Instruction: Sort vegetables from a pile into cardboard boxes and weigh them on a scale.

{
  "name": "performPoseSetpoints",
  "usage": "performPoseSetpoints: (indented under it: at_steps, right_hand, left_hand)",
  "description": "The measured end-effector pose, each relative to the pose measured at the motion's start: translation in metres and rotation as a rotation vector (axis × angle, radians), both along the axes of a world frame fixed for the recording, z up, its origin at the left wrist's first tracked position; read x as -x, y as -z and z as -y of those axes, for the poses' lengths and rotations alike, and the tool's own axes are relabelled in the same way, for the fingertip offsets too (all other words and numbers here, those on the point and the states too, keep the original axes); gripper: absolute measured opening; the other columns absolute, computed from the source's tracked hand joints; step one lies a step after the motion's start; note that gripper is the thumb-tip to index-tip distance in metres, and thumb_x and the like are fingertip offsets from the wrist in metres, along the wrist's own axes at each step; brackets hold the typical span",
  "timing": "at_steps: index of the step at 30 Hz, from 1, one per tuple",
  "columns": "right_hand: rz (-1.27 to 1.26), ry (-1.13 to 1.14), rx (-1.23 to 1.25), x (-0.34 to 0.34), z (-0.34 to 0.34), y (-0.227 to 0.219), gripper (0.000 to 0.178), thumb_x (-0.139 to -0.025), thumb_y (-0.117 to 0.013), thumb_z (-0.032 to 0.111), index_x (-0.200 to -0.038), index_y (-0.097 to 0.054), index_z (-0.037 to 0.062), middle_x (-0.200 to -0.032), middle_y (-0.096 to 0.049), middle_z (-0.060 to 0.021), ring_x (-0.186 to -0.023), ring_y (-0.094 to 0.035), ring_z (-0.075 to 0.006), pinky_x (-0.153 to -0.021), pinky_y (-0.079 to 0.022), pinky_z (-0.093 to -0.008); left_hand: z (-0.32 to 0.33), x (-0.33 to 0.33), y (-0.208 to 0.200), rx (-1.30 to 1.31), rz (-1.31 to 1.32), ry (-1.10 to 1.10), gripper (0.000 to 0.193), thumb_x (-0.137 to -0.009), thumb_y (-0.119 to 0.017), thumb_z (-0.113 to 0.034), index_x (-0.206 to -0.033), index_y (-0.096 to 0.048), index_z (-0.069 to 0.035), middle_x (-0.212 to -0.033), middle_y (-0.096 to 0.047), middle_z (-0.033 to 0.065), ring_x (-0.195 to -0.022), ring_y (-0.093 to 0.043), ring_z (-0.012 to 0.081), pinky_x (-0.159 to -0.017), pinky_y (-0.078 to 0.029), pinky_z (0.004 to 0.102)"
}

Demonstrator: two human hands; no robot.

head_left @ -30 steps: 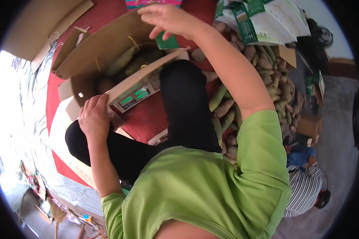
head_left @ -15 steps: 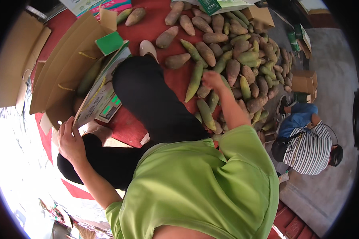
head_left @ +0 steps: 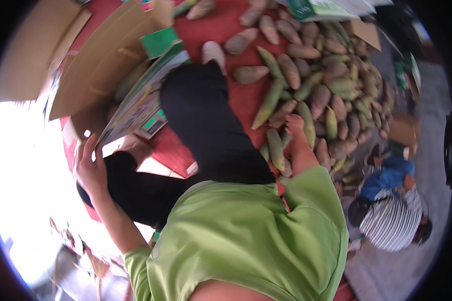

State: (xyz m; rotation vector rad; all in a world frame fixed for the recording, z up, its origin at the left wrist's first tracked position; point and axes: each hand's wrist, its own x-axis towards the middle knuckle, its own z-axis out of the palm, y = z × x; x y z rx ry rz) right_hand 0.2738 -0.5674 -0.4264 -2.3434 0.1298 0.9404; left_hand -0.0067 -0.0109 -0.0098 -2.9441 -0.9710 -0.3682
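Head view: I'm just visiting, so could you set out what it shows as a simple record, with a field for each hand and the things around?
Left hand: at a corner of the box; its grip is unclear
Right hand: at the pile; whether it holds a piece is unclear
Box: brown cardboard with a printed side, open, a blurred greenish shape inside
Pile: long green and brownish produce, to the right
Display: lit green, beside the box
Mat: red
Other person: striped shirt, far right

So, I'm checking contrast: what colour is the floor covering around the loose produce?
The floor covering is red; see the head view.
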Motion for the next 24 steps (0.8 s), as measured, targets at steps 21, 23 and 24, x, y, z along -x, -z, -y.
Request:
performPoseSetpoints:
  at_steps: [21, 23, 24]
  right_hand:
    - [0.191, 0.468, -0.034, -0.031, -0.065, -0.011, 0.072, -0.067, -0.082, 0.009, -0.127, -0.044, -0.0037, -0.117, -0.056, -0.012, -0.101, -0.057, -0.0263, -0.087, -0.046, -0.0387]
    - [0.259, 0.354, -0.079, -0.024, -0.064, -0.017, 0.067, -0.067, -0.082, 0.009, -0.123, -0.046, -0.0028, -0.119, -0.055, -0.0127, -0.106, -0.054, -0.0245, -0.09, -0.045, -0.0371]
    - [0.256, 0.34, -0.087, -0.018, -0.077, -0.026, 0.067, -0.067, -0.082, 0.009, -0.123, -0.046, -0.0028, -0.119, -0.055, -0.0127, -0.106, -0.054, -0.0245, -0.09, -0.045, -0.0371]
  left_hand:
    - [-0.003, -0.009, -0.002, -0.07, -0.121, 0.181, 0.026, -0.072, -0.061, -0.01, -0.097, -0.065, -0.01, -0.086, -0.061, 0.0, -0.083, -0.061, 0.0178, -0.073, -0.05, 0.032]
    - [-0.005, -0.009, 0.001, -0.079, -0.1, 0.182, 0.026, -0.071, -0.061, -0.01, -0.097, -0.065, -0.01, -0.086, -0.061, -0.0003, -0.083, -0.061, 0.0175, -0.072, -0.05, 0.0318]
    - [-0.004, -0.007, -0.001, -0.094, -0.099, 0.184, 0.027, -0.071, -0.061, -0.01, -0.098, -0.065, -0.01, -0.086, -0.061, -0.0006, -0.082, -0.06, 0.0172, -0.072, -0.05, 0.0315]
